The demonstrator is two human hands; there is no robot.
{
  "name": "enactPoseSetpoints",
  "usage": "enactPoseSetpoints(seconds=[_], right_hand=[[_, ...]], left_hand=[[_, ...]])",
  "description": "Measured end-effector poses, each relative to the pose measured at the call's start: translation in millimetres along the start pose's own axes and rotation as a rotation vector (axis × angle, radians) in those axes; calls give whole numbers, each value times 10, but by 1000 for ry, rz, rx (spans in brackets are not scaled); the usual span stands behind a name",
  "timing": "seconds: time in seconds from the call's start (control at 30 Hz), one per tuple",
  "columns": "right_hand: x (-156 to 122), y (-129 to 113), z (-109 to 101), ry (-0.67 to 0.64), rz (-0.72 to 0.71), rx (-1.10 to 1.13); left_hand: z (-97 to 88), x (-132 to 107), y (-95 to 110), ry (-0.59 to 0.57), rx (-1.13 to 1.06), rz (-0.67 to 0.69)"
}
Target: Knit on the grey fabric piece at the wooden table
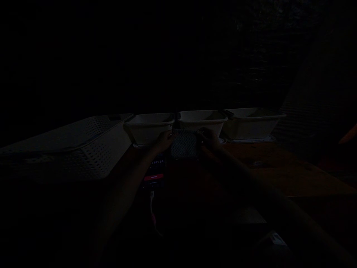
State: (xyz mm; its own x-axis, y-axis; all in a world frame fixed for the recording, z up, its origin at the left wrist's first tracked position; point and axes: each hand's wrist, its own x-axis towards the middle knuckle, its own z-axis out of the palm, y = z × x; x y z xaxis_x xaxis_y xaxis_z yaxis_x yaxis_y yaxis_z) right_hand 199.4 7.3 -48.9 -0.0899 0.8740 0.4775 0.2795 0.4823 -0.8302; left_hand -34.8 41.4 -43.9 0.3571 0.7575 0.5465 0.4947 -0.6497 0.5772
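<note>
In very dim light, a small greyish square of cloth [184, 145] with a knitted-looking texture hangs upright between my hands. My left hand [166, 138] grips its upper left corner, fingers closed. At the upper right corner, my right hand [208, 137] pinches the edge. Behind the cloth stands a pale bin [202, 116], partly covered by it and by my right hand. A lit phone [154, 178] with digits and a red bar on its screen lies below my left hand, partly behind my left forearm.
A large pale basket [96, 158] with perforated sides stands at the left. More pale bins are at the back, one left of centre [150, 118] and one at the right [253, 113]. A white cable [152, 203] runs from the phone toward me across the wooden table [295, 178].
</note>
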Motion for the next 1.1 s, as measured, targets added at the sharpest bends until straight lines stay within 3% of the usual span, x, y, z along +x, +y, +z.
enactPoseSetpoints(seconds=[0.17, 0.33, 0.43, 0.53, 0.7, 0.87, 0.97, 1.1], right_hand=[[-23, -52, -14, -1, -48, 13], [-61, -147, 23, -166, 3, 190], [-71, -153, 42, -191, 18, 238], [-89, -118, 56, -206, 85, 269], [-152, -69, 117, -383, 253, 226], [-149, -70, 132, -346, 254, 53], [-83, -12, 86, -345, 258, 112], [6, 105, 17, -221, 208, 202]], left_hand=[[-33, -30, 90, -36, -57, -44], [-56, -81, 214, -39, -122, -118], [-42, -86, 271, -4, -127, -100], [-40, -82, 318, 18, -122, -108], [-69, -86, 340, 83, -122, -98], [-79, -56, 231, 125, -140, -116], [-92, -23, 158, 129, -136, -85], [-107, 10, 93, 77, -150, -81]])
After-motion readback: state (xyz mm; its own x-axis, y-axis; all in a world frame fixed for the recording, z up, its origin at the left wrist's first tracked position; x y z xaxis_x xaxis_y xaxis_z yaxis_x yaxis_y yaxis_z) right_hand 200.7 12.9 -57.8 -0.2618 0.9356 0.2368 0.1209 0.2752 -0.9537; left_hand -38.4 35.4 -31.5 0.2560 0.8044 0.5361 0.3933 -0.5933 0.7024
